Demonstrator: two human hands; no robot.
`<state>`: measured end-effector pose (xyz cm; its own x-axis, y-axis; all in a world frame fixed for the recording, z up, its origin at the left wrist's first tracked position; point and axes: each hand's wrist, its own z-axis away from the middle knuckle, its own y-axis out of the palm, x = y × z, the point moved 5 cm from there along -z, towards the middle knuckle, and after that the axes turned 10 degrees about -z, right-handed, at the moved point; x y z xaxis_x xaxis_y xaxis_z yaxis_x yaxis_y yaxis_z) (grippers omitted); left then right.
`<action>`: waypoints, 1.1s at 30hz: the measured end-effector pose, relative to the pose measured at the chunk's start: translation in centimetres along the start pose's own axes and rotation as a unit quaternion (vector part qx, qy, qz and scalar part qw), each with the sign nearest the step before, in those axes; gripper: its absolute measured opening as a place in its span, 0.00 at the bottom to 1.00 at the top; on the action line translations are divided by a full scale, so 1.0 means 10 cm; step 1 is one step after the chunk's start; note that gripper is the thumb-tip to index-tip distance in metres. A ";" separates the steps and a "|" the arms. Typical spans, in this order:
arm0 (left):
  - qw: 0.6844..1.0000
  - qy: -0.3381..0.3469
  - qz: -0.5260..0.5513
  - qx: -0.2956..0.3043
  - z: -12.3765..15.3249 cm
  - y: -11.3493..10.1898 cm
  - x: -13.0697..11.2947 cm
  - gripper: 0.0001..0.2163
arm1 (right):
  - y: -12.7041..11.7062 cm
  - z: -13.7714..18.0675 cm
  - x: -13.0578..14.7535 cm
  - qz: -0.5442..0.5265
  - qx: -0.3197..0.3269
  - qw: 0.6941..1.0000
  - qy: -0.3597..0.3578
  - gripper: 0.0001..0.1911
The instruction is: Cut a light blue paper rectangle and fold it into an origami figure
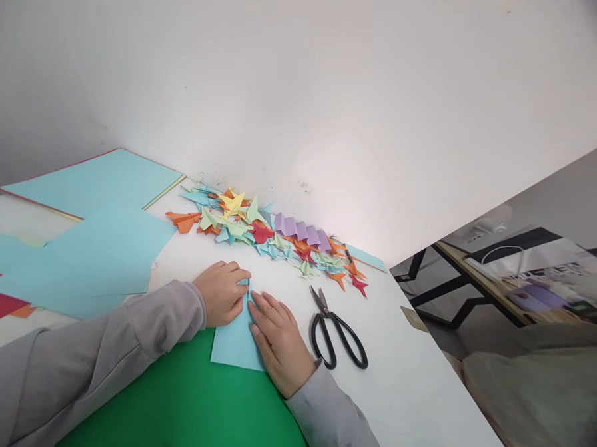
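A light-blue sheet of paper (234, 348) lies in front of me, its lower edge reaching over a green surface (189, 391). My left hand (222, 293) is closed at the sheet's upper left, its curled fingers pressing on the folded top part. My right hand (278, 336) rests flat along the right side of the sheet, fingers stretched and close to the left fingertips. Parts of the paper are hidden under both hands. To the right of my right hand lie black-handled scissors (337, 329), blades pointing away and slightly apart.
Along the wall spreads a pile of small folded paper pieces (233, 228) in several colours, with a purple pleated strip (303, 232). Large blue sheets (91, 259) and a stack of paper (95, 179) cover the left side. The white table (395, 375) ends at a slanting right edge.
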<state>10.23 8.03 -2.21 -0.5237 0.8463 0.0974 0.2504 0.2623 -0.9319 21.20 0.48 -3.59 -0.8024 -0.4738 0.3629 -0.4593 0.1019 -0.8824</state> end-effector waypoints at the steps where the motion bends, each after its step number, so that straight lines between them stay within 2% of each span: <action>1: 1.000 0.000 0.000 0.000 0.00 0.00 0.00 0.10 | 0.00 0.00 0.00 0.001 0.002 1.000 0.002 0.21; 8: 1.000 -0.003 0.006 -0.003 0.00 0.00 0.00 0.10 | 0.02 0.01 -0.01 0.000 0.023 1.000 0.012 0.21; 23: 1.000 -0.018 0.002 -0.005 0.00 -0.02 0.00 0.11 | -0.01 -0.01 0.04 0.023 0.013 1.000 0.006 0.21; 28: 1.000 0.011 0.004 -0.026 0.02 -0.07 -0.06 0.13 | -0.02 -0.02 0.05 0.027 0.010 1.000 0.009 0.20; 33: 1.000 0.004 -0.006 -0.019 0.03 -0.03 -0.05 0.13 | -0.02 -0.02 0.05 0.026 0.014 1.000 0.006 0.20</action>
<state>10.17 7.37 -2.07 -0.5212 0.8461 0.1117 0.2742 0.2899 -0.9169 20.79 0.36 -3.15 -0.8299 -0.4573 0.3197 -0.4060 0.1017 -0.9082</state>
